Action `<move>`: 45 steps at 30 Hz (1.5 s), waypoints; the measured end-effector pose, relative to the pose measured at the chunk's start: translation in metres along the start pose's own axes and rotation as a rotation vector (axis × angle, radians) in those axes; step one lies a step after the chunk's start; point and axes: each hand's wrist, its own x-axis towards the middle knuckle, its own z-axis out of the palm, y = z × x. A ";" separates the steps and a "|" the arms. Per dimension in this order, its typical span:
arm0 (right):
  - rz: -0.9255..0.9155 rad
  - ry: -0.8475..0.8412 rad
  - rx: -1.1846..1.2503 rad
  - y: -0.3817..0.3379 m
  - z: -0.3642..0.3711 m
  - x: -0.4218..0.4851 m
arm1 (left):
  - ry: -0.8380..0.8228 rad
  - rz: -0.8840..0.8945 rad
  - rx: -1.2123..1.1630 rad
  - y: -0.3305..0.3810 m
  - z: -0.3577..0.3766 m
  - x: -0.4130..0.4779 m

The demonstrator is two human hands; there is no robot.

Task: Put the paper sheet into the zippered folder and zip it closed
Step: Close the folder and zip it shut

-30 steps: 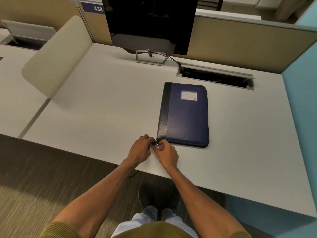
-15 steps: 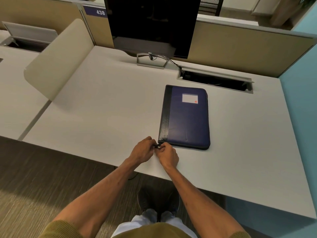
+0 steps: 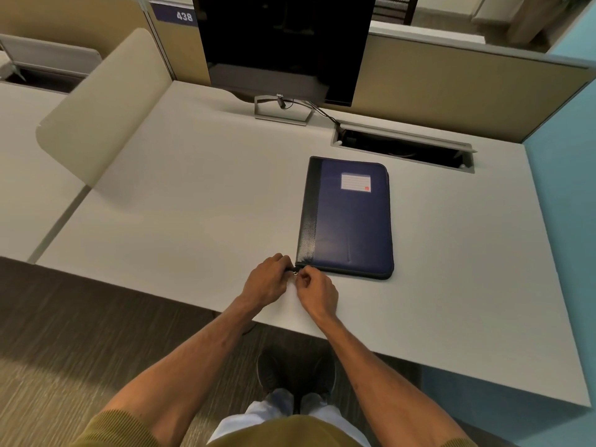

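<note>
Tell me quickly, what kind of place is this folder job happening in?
Most likely an open-plan office cubicle: a monitor on its stand, tan partition panels walling off the white desk, and a cable hatch set into the desktop.

We see an office. At twelve o'clock a monitor (image 3: 283, 46) stands before tan cubicle partitions (image 3: 451, 85); a numbered plate (image 3: 175, 14) at eleven.

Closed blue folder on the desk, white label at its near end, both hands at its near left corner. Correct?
Not quite. The head view shows the label at the far end of the folder. The left hand and right hand are at its near left corner.
</note>
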 end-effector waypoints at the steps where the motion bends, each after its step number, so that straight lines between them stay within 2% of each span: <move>1: -0.017 0.013 -0.014 0.000 0.000 0.000 | 0.004 0.002 0.030 0.000 0.000 0.001; 9: -0.084 0.095 -0.215 -0.003 0.000 0.004 | 0.027 0.082 0.215 0.001 0.000 0.000; 17: -0.019 0.133 -0.279 0.002 -0.002 0.005 | -0.034 0.232 0.480 -0.001 -0.004 0.012; 29: 0.111 0.185 -0.311 0.018 -0.011 0.007 | -0.014 0.230 0.514 -0.004 -0.006 0.011; 35: 0.077 0.171 -0.358 0.042 -0.025 0.005 | -0.011 0.251 0.502 -0.004 0.006 0.013; 45: 0.202 0.231 -0.174 0.029 -0.008 -0.001 | 0.021 0.146 0.324 0.025 0.023 0.028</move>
